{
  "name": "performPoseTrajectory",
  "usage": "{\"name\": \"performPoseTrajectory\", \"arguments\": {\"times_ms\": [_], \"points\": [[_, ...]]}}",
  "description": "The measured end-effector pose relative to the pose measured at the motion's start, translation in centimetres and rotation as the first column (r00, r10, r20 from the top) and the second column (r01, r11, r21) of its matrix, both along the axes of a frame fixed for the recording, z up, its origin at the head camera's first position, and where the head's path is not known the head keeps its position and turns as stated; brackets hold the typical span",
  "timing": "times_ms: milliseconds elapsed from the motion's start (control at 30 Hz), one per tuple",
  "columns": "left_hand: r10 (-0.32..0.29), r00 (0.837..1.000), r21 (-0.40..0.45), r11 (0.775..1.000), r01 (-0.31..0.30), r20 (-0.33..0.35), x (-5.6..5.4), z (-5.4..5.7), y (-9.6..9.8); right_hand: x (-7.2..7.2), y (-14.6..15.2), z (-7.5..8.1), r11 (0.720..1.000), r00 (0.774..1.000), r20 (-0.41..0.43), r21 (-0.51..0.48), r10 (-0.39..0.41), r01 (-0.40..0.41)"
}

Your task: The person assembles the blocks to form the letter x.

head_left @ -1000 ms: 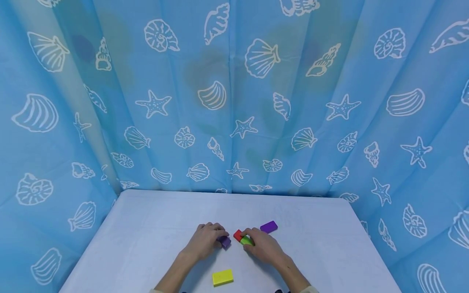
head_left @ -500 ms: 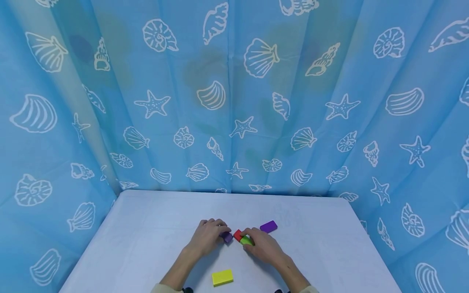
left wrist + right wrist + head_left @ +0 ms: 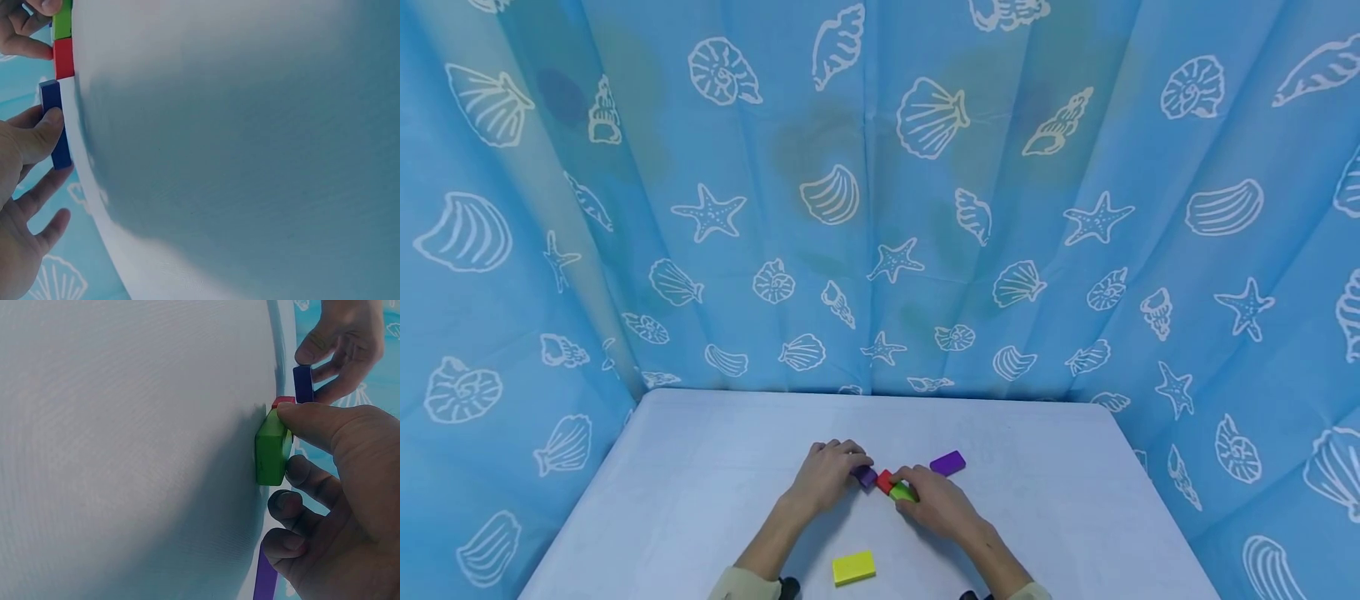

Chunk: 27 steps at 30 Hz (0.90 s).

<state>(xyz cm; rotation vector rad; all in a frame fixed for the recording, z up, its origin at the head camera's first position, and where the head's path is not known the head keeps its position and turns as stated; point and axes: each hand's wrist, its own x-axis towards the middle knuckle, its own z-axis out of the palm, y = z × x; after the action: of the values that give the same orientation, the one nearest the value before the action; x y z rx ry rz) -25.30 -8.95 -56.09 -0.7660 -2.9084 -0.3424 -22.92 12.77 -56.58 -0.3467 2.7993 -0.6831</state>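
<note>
My left hand (image 3: pixel 826 478) pinches a dark blue-purple block (image 3: pixel 61 153) between thumb and fingers, at the left of a red block (image 3: pixel 883 481). In the left wrist view this dark block is tilted, one end close to the red one. A bright green block (image 3: pixel 270 453) lies end to end with the red block. My right hand (image 3: pixel 943 504) grips the green block, thumb on its near side and a finger over the far side. Part of the red block is hidden by that hand in the right wrist view.
Behind my right hand a purple block (image 3: pixel 948 463) lies flat on the white-covered table (image 3: pixel 737 450). Nearer to me, between the forearms, is a yellow block (image 3: pixel 853 568). A blue shell-patterned curtain (image 3: pixel 880 208) hangs around the table's back and sides.
My left hand has carried the dark block a little away from me and to the right, closer to the red block. The right hand stays on the green block.
</note>
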Motion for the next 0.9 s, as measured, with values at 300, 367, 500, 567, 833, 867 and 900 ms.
{"name": "performPoseTrajectory", "arguments": {"times_ms": [300, 367, 500, 567, 833, 867, 900], "points": [[0.016, 1.000, 0.002, 1.000, -0.016, -0.003, -0.5, 0.1, 0.4, -0.1, 0.1, 0.0, 1.000, 1.000, 0.001, 0.004, 0.010, -0.010], [0.019, 1.000, 0.003, 1.000, -0.019, -0.001, -0.5, 0.0, 0.5, -0.1, 0.1, 0.0, 1.000, 1.000, 0.000, 0.006, 0.011, -0.011], [0.021, 1.000, -0.009, 1.000, -0.021, -0.008, -0.7, -0.3, 0.7, -0.2, 0.0, -0.3, 1.000, 1.000, -0.003, 0.018, 0.009, -0.009], [0.018, 1.000, -0.015, 1.000, -0.018, -0.013, -0.8, -0.4, 0.8, -0.3, 0.0, -0.4, 1.000, 1.000, -0.007, 0.020, 0.009, -0.009], [0.014, 1.000, -0.029, 0.999, -0.014, -0.013, -1.0, -0.7, 1.1, -0.3, 0.1, -0.5, 1.000, 1.000, 0.000, 0.002, 0.014, -0.014], [0.017, 1.000, -0.034, 0.999, -0.017, -0.010, -1.0, -0.8, 1.2, -0.3, 0.1, -0.5, 1.000, 1.000, 0.001, 0.002, 0.015, -0.015], [0.020, 1.000, -0.036, 0.999, -0.020, -0.006, -1.0, -0.8, 1.2, -0.3, 0.1, -0.4, 1.000, 1.000, 0.004, 0.002, 0.016, -0.016]]}}
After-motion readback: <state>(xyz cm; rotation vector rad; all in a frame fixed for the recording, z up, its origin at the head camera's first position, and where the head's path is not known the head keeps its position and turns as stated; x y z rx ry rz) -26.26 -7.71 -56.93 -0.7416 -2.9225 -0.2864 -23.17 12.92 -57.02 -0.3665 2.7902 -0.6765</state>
